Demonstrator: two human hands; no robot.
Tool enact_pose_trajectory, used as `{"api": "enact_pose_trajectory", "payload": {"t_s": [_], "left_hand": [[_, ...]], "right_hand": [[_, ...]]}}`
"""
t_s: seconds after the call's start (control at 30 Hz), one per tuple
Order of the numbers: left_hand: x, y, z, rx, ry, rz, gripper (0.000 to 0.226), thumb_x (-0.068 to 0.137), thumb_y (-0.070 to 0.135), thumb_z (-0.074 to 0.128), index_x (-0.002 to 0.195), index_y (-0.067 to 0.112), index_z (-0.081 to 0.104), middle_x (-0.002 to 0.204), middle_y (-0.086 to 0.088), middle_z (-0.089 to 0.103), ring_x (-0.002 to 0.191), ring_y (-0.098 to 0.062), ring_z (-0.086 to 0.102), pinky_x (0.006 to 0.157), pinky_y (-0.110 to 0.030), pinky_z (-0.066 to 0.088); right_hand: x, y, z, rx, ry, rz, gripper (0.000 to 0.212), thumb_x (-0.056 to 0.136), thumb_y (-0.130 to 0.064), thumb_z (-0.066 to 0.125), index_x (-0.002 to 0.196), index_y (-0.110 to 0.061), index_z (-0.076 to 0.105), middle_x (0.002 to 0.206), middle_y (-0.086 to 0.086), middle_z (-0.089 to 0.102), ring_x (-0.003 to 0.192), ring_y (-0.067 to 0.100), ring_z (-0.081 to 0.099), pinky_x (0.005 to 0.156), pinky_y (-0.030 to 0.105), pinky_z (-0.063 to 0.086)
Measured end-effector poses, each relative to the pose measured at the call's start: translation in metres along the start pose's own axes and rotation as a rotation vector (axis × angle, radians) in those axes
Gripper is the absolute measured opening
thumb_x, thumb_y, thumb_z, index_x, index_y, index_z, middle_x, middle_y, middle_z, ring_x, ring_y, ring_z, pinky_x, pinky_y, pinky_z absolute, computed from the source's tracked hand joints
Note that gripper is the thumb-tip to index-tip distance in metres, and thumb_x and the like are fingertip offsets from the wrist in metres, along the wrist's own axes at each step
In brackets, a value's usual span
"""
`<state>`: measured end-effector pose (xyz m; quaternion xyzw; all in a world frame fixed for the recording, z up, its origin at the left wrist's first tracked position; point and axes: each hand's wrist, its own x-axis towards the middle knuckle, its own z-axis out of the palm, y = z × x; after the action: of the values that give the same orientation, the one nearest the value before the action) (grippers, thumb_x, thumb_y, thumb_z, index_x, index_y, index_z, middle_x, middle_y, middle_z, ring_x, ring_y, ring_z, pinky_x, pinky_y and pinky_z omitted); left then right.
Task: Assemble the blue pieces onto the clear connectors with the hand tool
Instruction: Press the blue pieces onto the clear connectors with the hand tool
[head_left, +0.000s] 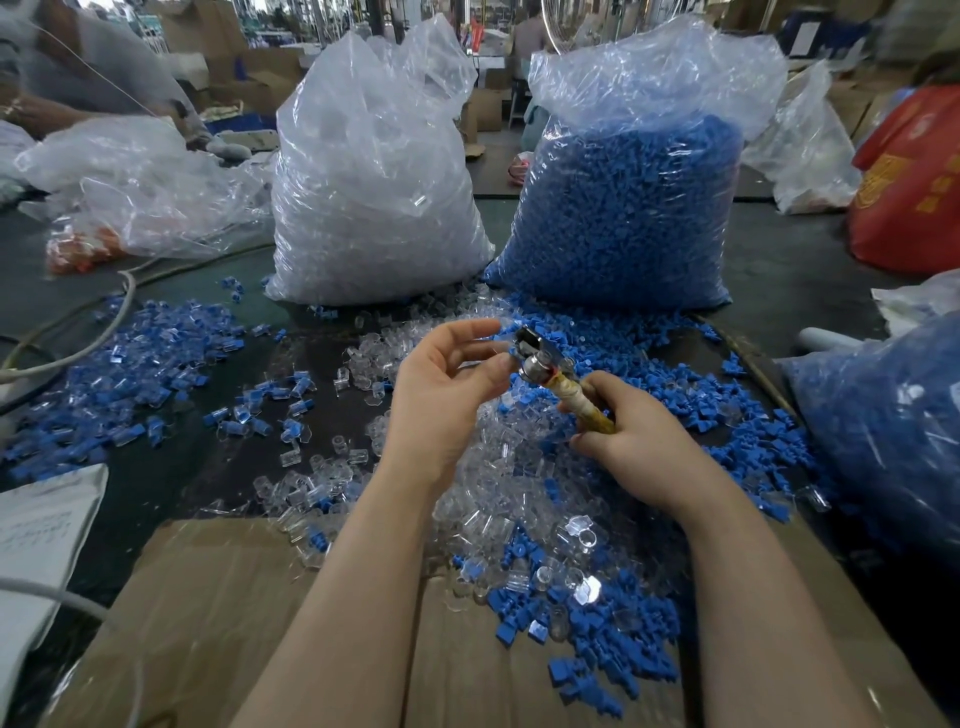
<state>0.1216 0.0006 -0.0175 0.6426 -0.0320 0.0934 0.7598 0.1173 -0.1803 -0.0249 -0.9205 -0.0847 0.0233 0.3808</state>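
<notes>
Hand tool (550, 374): metal head up, wrapped yellowish handle down, held above the middle of the table (810, 260). Right hand (631, 441) is clenched round the handle. Left hand (449, 384) has its fingertips at the tool's head, thumb and forefinger pinching something small there; a bit of blue shows, but whether a clear connector is with it I cannot tell.

Judgement: a piece is being seated at, or taken off, the tool head. Next move calls for a steady right-hand grip while the left lines the part up squarely.

Under the hands: a loose heap of clear connectors (498, 483), with loose blue pieces (670, 384) spreading toward the right edge. Toward the left edge, a pile of joined blue-and-clear parts (130, 364), probably finished ones.

At the far edge stand two plastic bags: one of clear parts (369, 208), one of blue parts (628, 218). Flattened cardboard (218, 623) covers the near edge.
</notes>
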Motion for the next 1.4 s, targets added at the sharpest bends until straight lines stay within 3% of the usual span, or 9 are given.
{"api": "enact_pose_trajectory", "payload": {"t_s": [0.3, 0.47, 0.67, 0.97, 1.13, 1.33, 1.4], "left_hand": [[0.001, -0.001, 0.000, -0.016, 0.035, -0.009, 0.027, 0.085, -0.006, 0.069, 0.108, 0.007, 0.067, 0.096, -0.012, 0.074, 0.087, -0.019, 0.071, 0.077, -0.028, 0.060], [0.001, -0.002, 0.000, -0.034, 0.038, -0.012, 0.027, 0.084, -0.007, 0.069, 0.108, 0.006, 0.067, 0.096, -0.013, 0.075, 0.091, -0.024, 0.072, 0.079, -0.031, 0.060], [0.002, -0.001, -0.001, -0.056, 0.028, -0.004, 0.025, 0.084, -0.004, 0.070, 0.105, 0.011, 0.067, 0.092, -0.008, 0.076, 0.089, -0.023, 0.072, 0.078, -0.030, 0.060], [0.002, 0.001, -0.002, -0.256, -0.009, -0.098, 0.026, 0.082, -0.001, 0.069, 0.105, 0.009, 0.065, 0.084, -0.001, 0.075, 0.083, -0.015, 0.071, 0.078, -0.027, 0.059], [0.002, 0.000, 0.000, -0.260, 0.059, -0.101, 0.025, 0.087, -0.006, 0.065, 0.106, 0.011, 0.065, 0.087, -0.003, 0.071, 0.080, -0.012, 0.071, 0.076, -0.025, 0.059], [0.000, 0.006, 0.001, -0.519, -0.043, -0.280, 0.040, 0.073, 0.004, 0.068, 0.112, 0.004, 0.062, 0.094, -0.012, 0.073, 0.085, -0.019, 0.073, 0.076, -0.029, 0.061], [-0.003, 0.008, 0.005, -0.536, -0.098, -0.300, 0.045, 0.071, 0.004, 0.068, 0.115, 0.002, 0.060, 0.098, -0.015, 0.071, 0.085, -0.021, 0.073, 0.077, -0.030, 0.061]], "right_hand": [[0.000, -0.001, 0.001, -0.040, -0.006, -0.005, 0.021, 0.082, -0.014, 0.062, 0.096, -0.026, 0.052, 0.090, 0.004, 0.063, 0.078, 0.027, 0.057, 0.073, 0.044, 0.047], [-0.001, -0.001, 0.002, -0.073, 0.043, -0.011, 0.020, 0.079, -0.010, 0.059, 0.087, -0.027, 0.051, 0.078, 0.001, 0.059, 0.070, 0.022, 0.055, 0.062, 0.039, 0.045], [0.000, -0.003, 0.007, -0.121, 0.123, -0.017, 0.016, 0.078, -0.012, 0.057, 0.081, -0.027, 0.052, 0.072, -0.001, 0.058, 0.066, 0.022, 0.055, 0.058, 0.038, 0.045], [0.001, -0.004, 0.006, 0.012, 0.057, -0.022, 0.017, 0.078, -0.010, 0.061, 0.091, -0.022, 0.058, 0.075, 0.008, 0.059, 0.063, 0.028, 0.052, 0.059, 0.043, 0.046], [0.002, 0.002, 0.005, 0.006, 0.045, 0.002, 0.016, 0.078, -0.012, 0.062, 0.090, -0.022, 0.058, 0.074, 0.006, 0.060, 0.062, 0.026, 0.053, 0.060, 0.043, 0.046], [0.002, -0.007, 0.009, 0.317, 0.253, -0.090, 0.006, 0.090, -0.022, 0.067, 0.086, -0.019, 0.064, 0.071, 0.005, 0.062, 0.061, 0.016, 0.052, 0.060, 0.039, 0.047], [0.001, -0.015, 0.011, 0.416, 0.229, -0.133, 0.006, 0.091, -0.025, 0.068, 0.091, -0.019, 0.067, 0.079, 0.011, 0.066, 0.069, 0.028, 0.058, 0.066, 0.044, 0.052]]}}
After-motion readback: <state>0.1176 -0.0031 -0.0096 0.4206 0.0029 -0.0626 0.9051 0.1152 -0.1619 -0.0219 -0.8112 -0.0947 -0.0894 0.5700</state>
